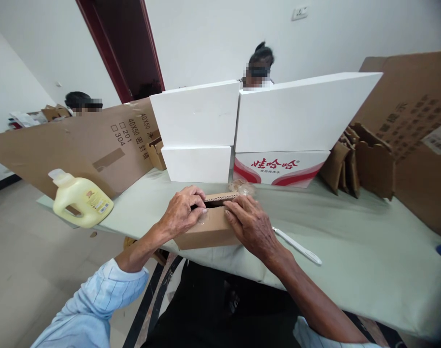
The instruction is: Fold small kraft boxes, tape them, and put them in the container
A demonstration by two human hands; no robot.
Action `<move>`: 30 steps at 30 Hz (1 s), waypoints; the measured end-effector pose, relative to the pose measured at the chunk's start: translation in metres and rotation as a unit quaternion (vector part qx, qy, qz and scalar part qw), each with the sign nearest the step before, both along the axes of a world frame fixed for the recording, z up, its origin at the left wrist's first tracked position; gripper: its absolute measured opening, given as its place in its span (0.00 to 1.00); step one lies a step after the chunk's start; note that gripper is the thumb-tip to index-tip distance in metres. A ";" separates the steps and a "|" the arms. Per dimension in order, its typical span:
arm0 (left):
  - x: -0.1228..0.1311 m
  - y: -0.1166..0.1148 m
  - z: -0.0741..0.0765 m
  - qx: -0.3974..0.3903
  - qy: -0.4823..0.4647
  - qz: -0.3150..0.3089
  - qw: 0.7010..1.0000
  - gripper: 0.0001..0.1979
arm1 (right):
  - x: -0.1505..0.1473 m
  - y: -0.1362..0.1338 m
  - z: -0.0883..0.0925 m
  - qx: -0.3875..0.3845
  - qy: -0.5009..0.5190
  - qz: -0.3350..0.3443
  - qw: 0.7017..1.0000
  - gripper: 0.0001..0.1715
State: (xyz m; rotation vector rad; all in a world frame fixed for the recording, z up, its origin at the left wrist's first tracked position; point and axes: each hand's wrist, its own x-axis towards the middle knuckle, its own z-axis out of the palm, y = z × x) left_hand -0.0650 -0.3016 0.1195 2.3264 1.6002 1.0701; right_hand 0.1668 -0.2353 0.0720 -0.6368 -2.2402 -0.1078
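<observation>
A small brown cardboard box (209, 236) sits at the table's front edge, with a dark gap along its top between the flaps. At the left end of that gap, my left hand (184, 209) has its fingers curled over the flap edge. My right hand (251, 223) grips the right end, its fingertips at the opening. A crumpled clump of clear tape (242, 187) lies just behind the box. To the right of my right hand rests a slim white-handled knife (298, 246). What is inside the box is hidden in shadow.
A yellow jug (83, 200) stands at the table's left edge. White boxes (198, 116) are stacked at the back, beside a red-printed carton (281, 168). Folded cardboard pieces (374, 164) lean at right. Large cardboard sheets (71, 145) flank the table (365, 251); two people are behind.
</observation>
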 end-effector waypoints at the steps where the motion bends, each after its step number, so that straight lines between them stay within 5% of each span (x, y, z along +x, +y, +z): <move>1: 0.001 -0.001 -0.002 0.020 0.013 0.004 1.000 0.08 | 0.000 0.000 0.000 -0.002 -0.001 -0.001 1.000 0.14; 10: 0.004 -0.008 -0.005 0.120 0.108 -0.002 0.987 0.09 | -0.001 -0.001 -0.003 -0.002 -0.007 -0.017 1.000 0.18; 15: 0.000 -0.012 0.002 0.073 0.109 0.005 0.991 0.06 | -0.003 0.000 -0.005 0.011 -0.008 -0.025 1.000 0.25; 24: -0.008 -0.008 0.004 -0.025 0.090 0.061 0.994 0.05 | -0.006 0.001 -0.003 0.028 -0.015 -0.031 0.999 0.18; 30: -0.013 -0.005 0.004 -0.021 0.014 0.015 1.000 0.09 | -0.015 -0.006 0.001 0.045 -0.022 -0.021 0.999 0.15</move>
